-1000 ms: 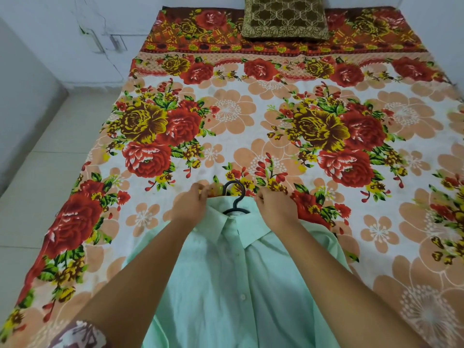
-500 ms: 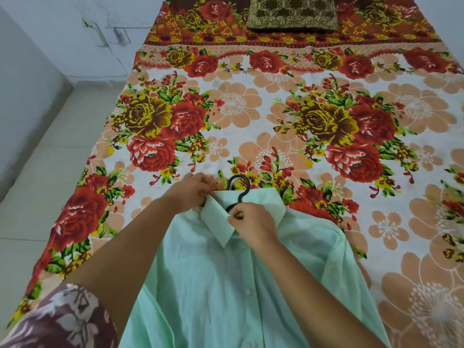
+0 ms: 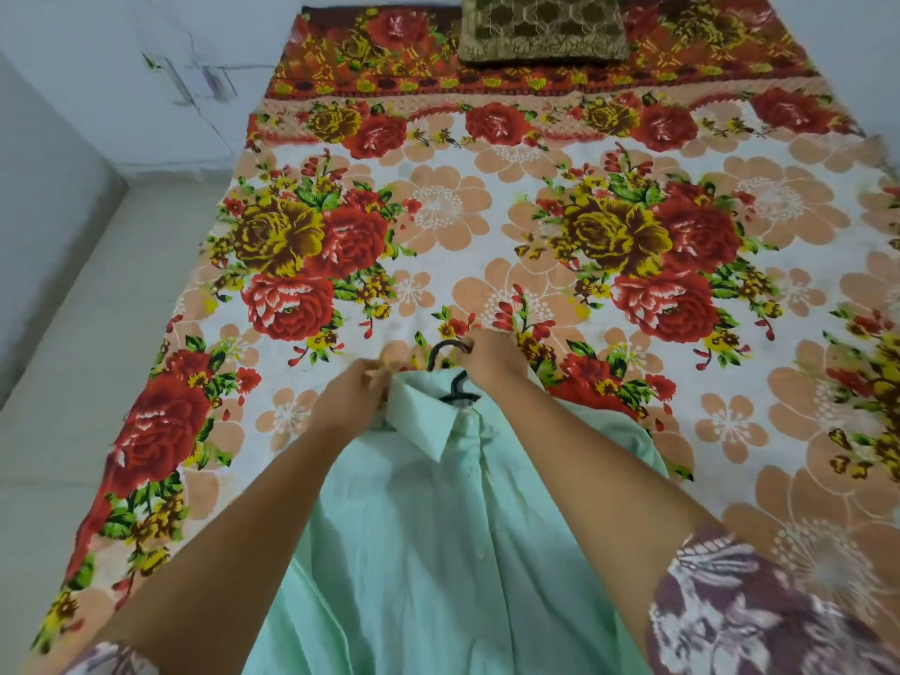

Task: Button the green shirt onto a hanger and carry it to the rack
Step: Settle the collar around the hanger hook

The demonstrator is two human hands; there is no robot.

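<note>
The pale green shirt [image 3: 438,528] lies front-up on the bed, buttoned down its placket, with its collar toward the far side. A black hanger [image 3: 450,370] is inside it; its hook sticks out past the collar. My left hand [image 3: 353,399] pinches the left collar edge. My right hand [image 3: 492,360] is at the hook, its fingers curled round the top of the hook. The hanger's shoulders are hidden under the cloth.
A floral bedsheet [image 3: 633,285] in red, yellow and peach covers the bed. A brown patterned cushion [image 3: 543,26] lies at the head end. Pale tiled floor [image 3: 97,382] runs along the bed's left side, with white walls beyond.
My right hand left the collar front and moved up to the hanger hook. My left hand stayed at the left collar edge. The camera view shifted a little.
</note>
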